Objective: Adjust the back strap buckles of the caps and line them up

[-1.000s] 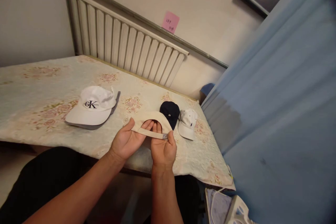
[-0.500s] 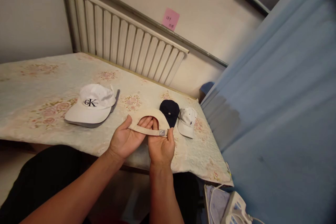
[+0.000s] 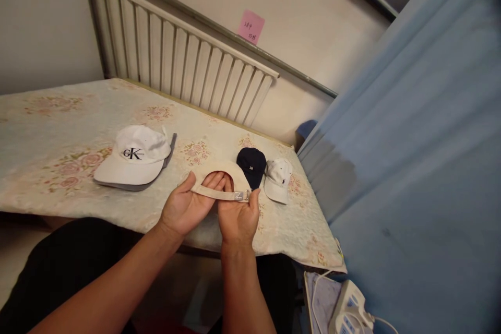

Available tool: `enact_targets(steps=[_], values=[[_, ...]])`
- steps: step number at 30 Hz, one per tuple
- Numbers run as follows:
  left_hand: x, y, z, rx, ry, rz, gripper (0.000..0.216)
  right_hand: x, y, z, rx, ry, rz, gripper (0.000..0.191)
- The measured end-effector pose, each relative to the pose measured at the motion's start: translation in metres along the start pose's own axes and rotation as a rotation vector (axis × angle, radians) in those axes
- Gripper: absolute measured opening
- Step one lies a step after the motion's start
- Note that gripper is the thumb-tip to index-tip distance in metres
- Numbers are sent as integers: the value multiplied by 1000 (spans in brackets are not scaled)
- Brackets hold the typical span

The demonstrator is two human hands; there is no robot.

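Note:
A cream baseball cap [image 3: 235, 171] is held between my two hands, its back opening and buckled strap facing me. My left hand [image 3: 183, 203] grips its left side, thumb outside and fingers inside the opening. My right hand [image 3: 238, 216] holds the right side near the metal buckle, thumb up at the strap end. Just beyond lie a dark navy cap [image 3: 251, 166] and a small white cap [image 3: 278, 180]. To the left sits a white cap with black letters [image 3: 135, 154], stacked on a grey cap [image 3: 143, 187].
The caps rest on a flowered bedspread [image 3: 129, 99]. Behind it stand a white radiator [image 3: 188, 62] and a wall with a pink note [image 3: 251, 26]. A blue curtain [image 3: 403, 167] hangs at the right. A white power strip [image 3: 350, 305] with cords is at lower right.
The view has shifted slightly. Both hands keep their hold on the cream cap, which has tilted a little, so the buckle shows more clearly. The other caps stay where they were.

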State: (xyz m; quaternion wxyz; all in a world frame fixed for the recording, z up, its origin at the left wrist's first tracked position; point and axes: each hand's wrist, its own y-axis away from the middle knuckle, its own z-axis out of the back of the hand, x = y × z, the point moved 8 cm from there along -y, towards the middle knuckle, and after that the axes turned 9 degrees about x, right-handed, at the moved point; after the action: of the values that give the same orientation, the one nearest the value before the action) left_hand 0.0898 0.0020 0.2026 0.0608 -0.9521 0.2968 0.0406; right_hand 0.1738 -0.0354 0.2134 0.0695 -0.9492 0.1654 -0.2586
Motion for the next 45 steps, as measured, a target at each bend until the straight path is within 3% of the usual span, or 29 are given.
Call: enact_targets(steps=[9,20,32,45], values=[[-2,-2,0,25,-21,-5,61,0,-1,2,0,9,12,57],[1,-4,-7,1,46,19,57,-7,-6,6,-75,-34,-35,30],[-14,-1,0,-39,24,-72,47,-8,-3,4,-21,-30,-46,32],[2,3,0,-62,79,-20,50,-10,1,3,-71,-48,-50,30]])
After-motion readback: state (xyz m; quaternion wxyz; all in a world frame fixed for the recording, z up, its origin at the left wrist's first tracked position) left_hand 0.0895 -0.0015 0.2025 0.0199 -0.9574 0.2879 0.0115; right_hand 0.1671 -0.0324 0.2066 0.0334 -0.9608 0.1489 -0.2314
